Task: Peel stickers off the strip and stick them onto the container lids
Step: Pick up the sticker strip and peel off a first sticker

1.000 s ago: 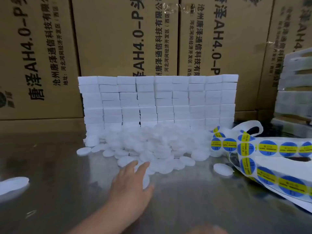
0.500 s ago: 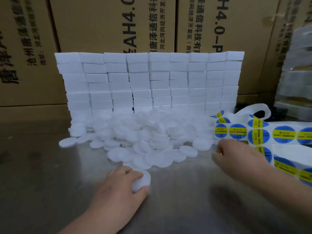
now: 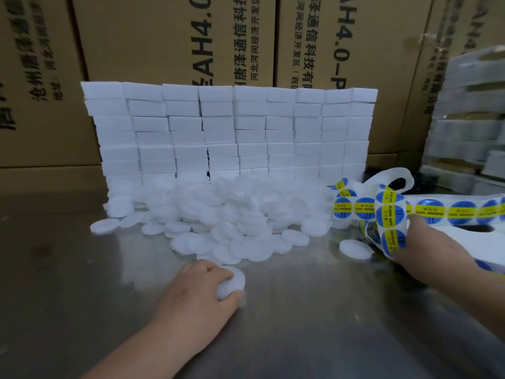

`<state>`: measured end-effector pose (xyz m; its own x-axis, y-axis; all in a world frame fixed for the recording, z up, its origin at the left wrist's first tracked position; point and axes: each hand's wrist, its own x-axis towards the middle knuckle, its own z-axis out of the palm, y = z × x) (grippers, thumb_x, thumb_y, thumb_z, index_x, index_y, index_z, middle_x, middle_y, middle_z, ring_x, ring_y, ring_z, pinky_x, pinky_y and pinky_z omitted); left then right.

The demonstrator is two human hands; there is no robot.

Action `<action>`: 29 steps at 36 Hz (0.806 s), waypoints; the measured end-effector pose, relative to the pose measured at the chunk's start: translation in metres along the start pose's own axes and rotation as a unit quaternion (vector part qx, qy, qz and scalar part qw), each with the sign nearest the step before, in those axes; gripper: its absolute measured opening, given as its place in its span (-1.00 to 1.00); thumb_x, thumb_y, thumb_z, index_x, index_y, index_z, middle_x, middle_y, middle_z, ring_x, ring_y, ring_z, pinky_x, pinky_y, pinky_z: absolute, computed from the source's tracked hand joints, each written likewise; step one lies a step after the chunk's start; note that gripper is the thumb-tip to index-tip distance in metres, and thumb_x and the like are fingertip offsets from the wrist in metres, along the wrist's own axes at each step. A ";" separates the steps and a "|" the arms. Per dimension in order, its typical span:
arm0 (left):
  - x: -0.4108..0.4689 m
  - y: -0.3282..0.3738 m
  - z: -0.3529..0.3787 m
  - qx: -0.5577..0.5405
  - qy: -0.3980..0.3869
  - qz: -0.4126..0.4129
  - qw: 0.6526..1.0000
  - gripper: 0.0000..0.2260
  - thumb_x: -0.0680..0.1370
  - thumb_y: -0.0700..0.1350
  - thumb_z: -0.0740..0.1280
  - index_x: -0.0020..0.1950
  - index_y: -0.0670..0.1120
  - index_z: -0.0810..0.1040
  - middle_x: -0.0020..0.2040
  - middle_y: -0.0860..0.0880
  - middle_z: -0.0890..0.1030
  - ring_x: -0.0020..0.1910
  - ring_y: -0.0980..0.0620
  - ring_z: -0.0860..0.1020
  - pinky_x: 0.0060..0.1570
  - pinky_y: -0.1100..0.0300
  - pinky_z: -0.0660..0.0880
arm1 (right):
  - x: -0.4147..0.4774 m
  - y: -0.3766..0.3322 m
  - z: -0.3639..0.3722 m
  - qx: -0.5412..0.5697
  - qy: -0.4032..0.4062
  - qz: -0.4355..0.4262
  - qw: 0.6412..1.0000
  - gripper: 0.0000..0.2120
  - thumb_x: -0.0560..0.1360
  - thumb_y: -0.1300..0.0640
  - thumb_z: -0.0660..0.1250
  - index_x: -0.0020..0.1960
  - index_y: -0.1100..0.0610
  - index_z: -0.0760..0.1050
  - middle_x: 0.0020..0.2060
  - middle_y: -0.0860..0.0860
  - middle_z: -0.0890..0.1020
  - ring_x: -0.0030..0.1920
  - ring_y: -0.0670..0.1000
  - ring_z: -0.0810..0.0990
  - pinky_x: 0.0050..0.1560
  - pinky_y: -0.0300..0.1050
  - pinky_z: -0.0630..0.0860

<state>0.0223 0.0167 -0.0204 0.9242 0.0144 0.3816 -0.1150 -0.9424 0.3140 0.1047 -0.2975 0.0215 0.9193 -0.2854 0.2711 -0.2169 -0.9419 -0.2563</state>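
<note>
Left hand (image 3: 196, 299) is curled over one round white lid (image 3: 232, 281), thumb at its near edge, holding it flat on the steel table (image 3: 82, 310) just in front of the big heap. The right hand (image 3: 431, 250) is gripping the sticker strip (image 3: 390, 242), fingers wrapped round a looped bit of it. The rest of the strip trails off to the right edge. The stickers are round, blue with a yellow band and tiny print, on glossy white backing.

The lid pile (image 3: 232, 212) is a loose heap of flat white discs spilling toward the near side. One stray lid (image 3: 355, 248) lies apart from it, just beside the strip.

Behind the heap there's a wall of white rectangular blocks (image 3: 232, 127) in neat columns; can't tell what they're made of. Behind that are brown cardboard cartons (image 3: 153, 36) with printed lettering, all shut, so the contents are hidden. Far right is a blurry pale stack (image 3: 470, 105).

The table is shiny brushed metal with soft reflections. Bare steel shows across the near left and between the two hands.
</note>
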 end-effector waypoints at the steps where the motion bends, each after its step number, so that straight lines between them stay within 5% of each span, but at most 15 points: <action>1: 0.000 -0.001 0.000 0.000 0.002 0.002 1.000 -0.65 0.49 0.22 0.19 0.26 0.21 0.42 0.24 0.25 0.35 0.26 0.20 0.27 0.13 0.37 0.16 | 0.001 0.000 0.000 0.040 0.008 -0.001 0.999 -0.48 0.53 0.12 0.23 0.40 0.20 0.12 0.06 0.19 0.59 0.04 0.19 0.56 -0.08 -0.01 0.42; 7: 0.001 -0.001 0.002 0.004 0.007 0.011 1.000 -0.64 0.49 0.23 0.19 0.26 0.21 0.42 0.24 0.24 0.35 0.26 0.19 0.27 0.13 0.36 0.18 | 0.001 0.009 -0.006 0.189 0.037 -0.101 0.976 -0.48 0.48 0.19 0.32 0.40 0.08 0.26 -0.51 -0.03 0.52 -0.38 -0.01 0.48 -0.39 -0.09 0.32; 11: 0.001 -0.001 0.003 0.005 0.006 0.011 1.000 -0.63 0.49 0.23 0.18 0.27 0.21 0.42 0.24 0.24 0.35 0.27 0.19 0.27 0.14 0.34 0.20 | -0.001 0.032 -0.013 0.304 -0.001 -0.090 0.948 -0.27 0.29 -0.26 0.36 0.40 -0.10 0.27 -0.36 -0.25 0.64 -0.19 -0.07 0.59 -0.03 0.04 0.51; 13: 0.001 -0.002 0.003 0.003 0.005 0.013 1.000 -0.63 0.49 0.23 0.18 0.27 0.20 0.42 0.25 0.23 0.35 0.26 0.18 0.27 0.15 0.34 0.21 | -0.005 0.047 -0.013 0.302 -0.005 -0.080 0.950 -0.13 0.14 -0.43 0.29 0.38 -0.11 0.28 -0.27 -0.26 0.66 -0.16 -0.03 0.63 -0.07 -0.01 0.56; 17: 0.000 -0.002 0.003 -0.007 -0.003 0.011 1.000 -0.61 0.49 0.23 0.19 0.28 0.18 0.42 0.24 0.22 0.36 0.26 0.17 0.28 0.18 0.33 0.23 | -0.006 0.061 -0.003 0.254 -0.012 -0.034 0.967 -0.30 0.23 -0.19 0.45 0.27 0.08 0.41 -0.39 -0.19 0.65 -0.23 0.02 0.61 -0.28 -0.01 0.53; 20: 0.000 0.000 0.001 -0.005 -0.008 0.008 1.000 -0.61 0.48 0.24 0.19 0.28 0.19 0.42 0.24 0.23 0.35 0.26 0.18 0.27 0.18 0.32 0.22 | -0.019 0.046 0.005 0.177 -0.066 -0.037 0.981 -0.63 0.28 -0.24 0.41 -0.18 0.06 0.53 -0.43 -0.10 0.60 -0.31 -0.08 0.57 -0.30 -0.12 0.46; 22: -0.001 0.002 0.000 -0.002 -0.007 0.007 1.000 -0.61 0.48 0.24 0.19 0.27 0.19 0.42 0.24 0.23 0.36 0.26 0.19 0.27 0.19 0.33 0.22 | -0.027 0.030 0.010 0.128 -0.083 -0.061 0.986 -0.58 0.31 -0.32 0.29 -0.31 0.05 0.54 -0.42 -0.06 0.59 -0.35 -0.12 0.54 -0.32 -0.16 0.44; 26: 0.000 0.002 0.000 0.000 -0.014 -0.001 1.000 -0.62 0.48 0.24 0.19 0.27 0.20 0.43 0.24 0.23 0.36 0.26 0.19 0.28 0.20 0.33 0.22 | -0.025 0.003 0.013 0.061 -0.051 -0.064 0.995 -0.72 0.45 -0.19 0.24 -0.30 -0.03 0.47 -0.35 -0.10 0.56 -0.31 -0.13 0.50 -0.37 -0.18 0.40; 29: 0.000 0.001 0.000 -0.005 -0.013 -0.006 1.000 -0.63 0.48 0.23 0.20 0.26 0.20 0.43 0.23 0.24 0.36 0.25 0.20 0.28 0.19 0.33 0.23 | -0.020 -0.016 0.011 0.140 -0.029 -0.058 0.988 -0.75 0.49 0.07 0.24 -0.30 0.18 0.48 -0.42 0.04 0.51 -0.37 0.01 0.45 -0.34 -0.12 0.38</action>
<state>0.0220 0.0153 -0.0204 0.9345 0.0178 0.3555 -0.1063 -0.9392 0.3266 0.0938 -0.2754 0.0099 0.9515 -0.1609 0.2621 -0.0175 -0.8791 -0.4763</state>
